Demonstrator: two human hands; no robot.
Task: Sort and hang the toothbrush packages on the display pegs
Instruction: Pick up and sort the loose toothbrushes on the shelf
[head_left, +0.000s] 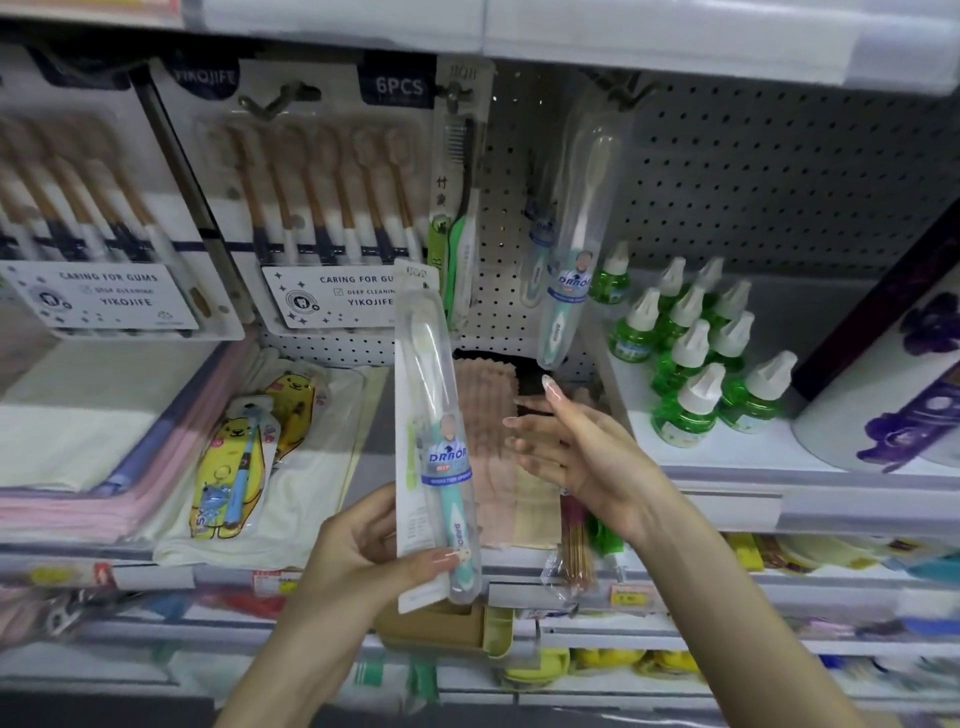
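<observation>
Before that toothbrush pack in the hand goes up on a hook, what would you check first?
1. Firm hold: the left hand grips the teal toothbrush package by its lower end. Ok.
2. Helper hand free: the right hand is open beside it and holds nothing. Ok.
3. Right spot found: a matching hanging pack is on the pegboard, up and to the right. Ok.
4. Package upright, brush head up. Ok.
5. Hang hole at the package's top: too blurred. Cannot tell.
6. Room left on that peg: cannot tell.
</observation>
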